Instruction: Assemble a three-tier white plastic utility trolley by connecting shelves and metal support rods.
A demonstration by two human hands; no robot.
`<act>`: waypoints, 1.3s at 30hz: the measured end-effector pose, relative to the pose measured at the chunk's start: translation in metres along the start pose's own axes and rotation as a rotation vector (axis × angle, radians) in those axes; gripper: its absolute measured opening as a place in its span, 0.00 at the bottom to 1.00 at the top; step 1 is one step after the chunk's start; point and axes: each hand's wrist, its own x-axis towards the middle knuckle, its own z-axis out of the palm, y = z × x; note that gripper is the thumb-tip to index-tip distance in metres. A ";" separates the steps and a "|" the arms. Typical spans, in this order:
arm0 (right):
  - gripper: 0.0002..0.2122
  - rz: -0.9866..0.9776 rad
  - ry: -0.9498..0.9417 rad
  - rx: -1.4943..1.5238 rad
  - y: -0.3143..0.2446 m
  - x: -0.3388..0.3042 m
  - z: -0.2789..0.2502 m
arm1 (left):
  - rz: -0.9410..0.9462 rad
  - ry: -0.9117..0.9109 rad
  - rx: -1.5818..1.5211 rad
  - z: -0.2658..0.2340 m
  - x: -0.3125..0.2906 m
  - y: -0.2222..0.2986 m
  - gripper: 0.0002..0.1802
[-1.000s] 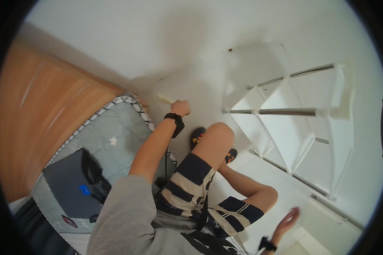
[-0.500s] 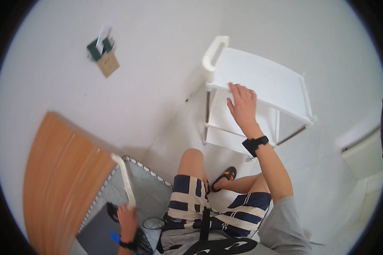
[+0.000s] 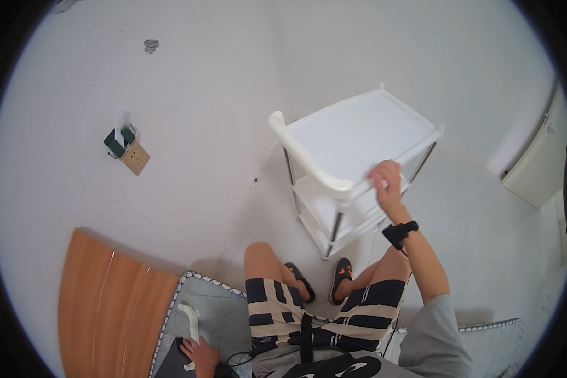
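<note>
A white tiered trolley [image 3: 364, 132] with metal posts stands on the floor ahead of my knees. My right hand [image 3: 387, 183] is closed over the near right edge of its top shelf, thumb and fingers around the rim. A curved white push handle [image 3: 312, 165] is fitted along the trolley's left end. At lower left, my left hand [image 3: 201, 356] is closed across the lower part of a similar loose white handle [image 3: 191, 318], just above the grey mattress [image 3: 217, 305]. A dark flat panel [image 3: 172, 362] lies beside that hand.
A wooden headboard [image 3: 113, 302] stands along the mattress at left. On the left wall is a beige socket plate [image 3: 136, 158] with a dark green box [image 3: 120, 142]. A pale cabinet-like object [image 3: 538, 167] is at far right. My feet in dark clogs [image 3: 341, 280] are close to the trolley.
The trolley has turned and come nearer, its fitted handle now facing me more. My right hand has gone from resting on the shelf edge to gripping it. The loose handle has shifted lower.
</note>
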 end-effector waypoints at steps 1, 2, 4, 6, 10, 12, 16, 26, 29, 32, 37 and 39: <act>0.08 0.076 -0.015 -0.003 0.020 -0.005 -0.022 | 0.095 0.023 -0.084 -0.018 0.022 0.011 0.27; 0.11 0.155 -0.024 -0.013 0.040 -0.013 -0.048 | 0.123 0.023 -0.089 -0.040 0.039 0.026 0.27; 0.15 0.367 0.019 0.136 0.069 -0.026 -0.096 | 0.316 0.082 -0.334 -0.090 0.075 0.074 0.30; 0.19 0.575 0.071 0.317 0.068 -0.029 -0.117 | 0.495 0.157 -0.456 -0.125 0.101 0.111 0.30; 0.27 0.696 0.475 0.407 0.000 -0.022 -0.135 | 0.813 0.343 -0.717 -0.204 0.149 0.200 0.26; 0.30 0.720 0.512 0.439 -0.025 -0.052 -0.152 | 0.930 0.214 -1.015 -0.236 0.169 0.249 0.24; 0.29 0.726 0.599 0.447 -0.043 -0.082 -0.147 | 1.083 -0.028 -1.523 -0.253 0.213 0.362 0.23; 0.35 0.803 0.339 0.365 -0.059 -0.088 -0.125 | 1.098 -0.231 -1.724 -0.272 0.224 0.410 0.23; 0.37 0.843 0.302 0.273 -0.063 -0.088 -0.117 | 1.033 -0.144 -1.737 -0.249 0.220 0.395 0.21; 0.35 0.860 0.325 0.423 -0.050 -0.090 -0.108 | 1.022 -0.107 -1.823 -0.216 0.223 0.377 0.20; 0.30 0.994 0.265 0.703 -0.046 -0.084 -0.101 | 0.598 -0.068 -1.476 -0.235 0.182 0.317 0.19; 0.23 1.010 0.165 0.874 -0.050 -0.089 -0.100 | 0.569 -0.018 -1.464 -0.235 0.175 0.298 0.18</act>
